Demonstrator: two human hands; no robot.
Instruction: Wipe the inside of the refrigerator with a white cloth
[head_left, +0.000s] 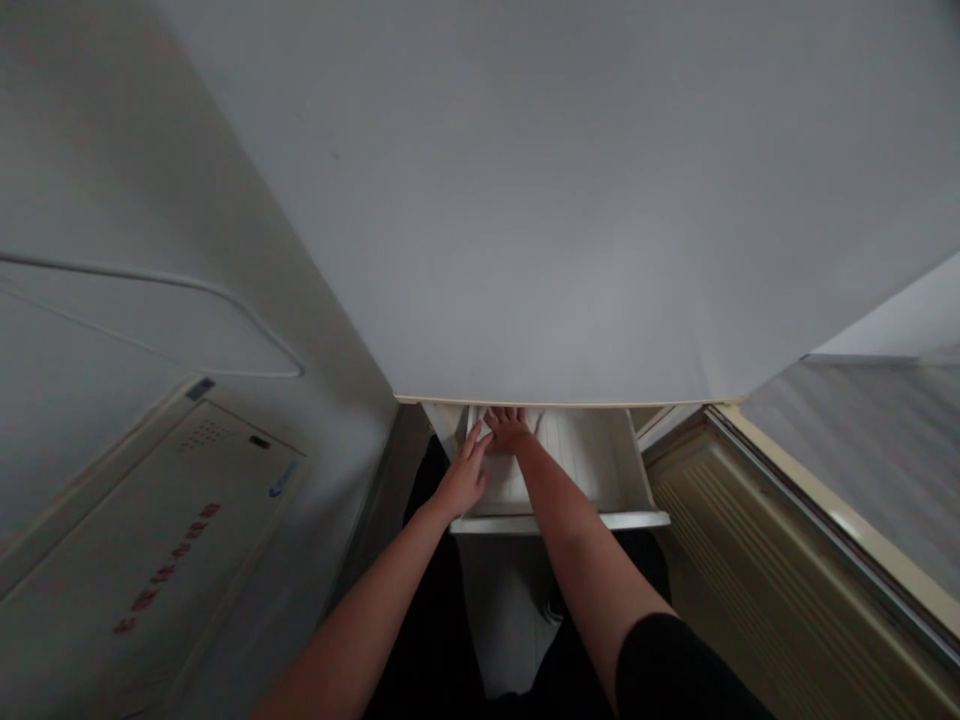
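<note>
Right hand (510, 430) lies palm-down, fingers spread, in the white drawer (641, 519), left hand (463, 482) loosely open beside it, both empty.

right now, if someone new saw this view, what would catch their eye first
Probably the bare left hand and bare right hand, both at an open, shallow white drawer at lower centre, fingers stretched out. Above them, a broad, plain white panel fills much of the picture. Then come a pale, rectangular box with red characters at lower left and a yellowish, ribbed door at lower right.
</note>
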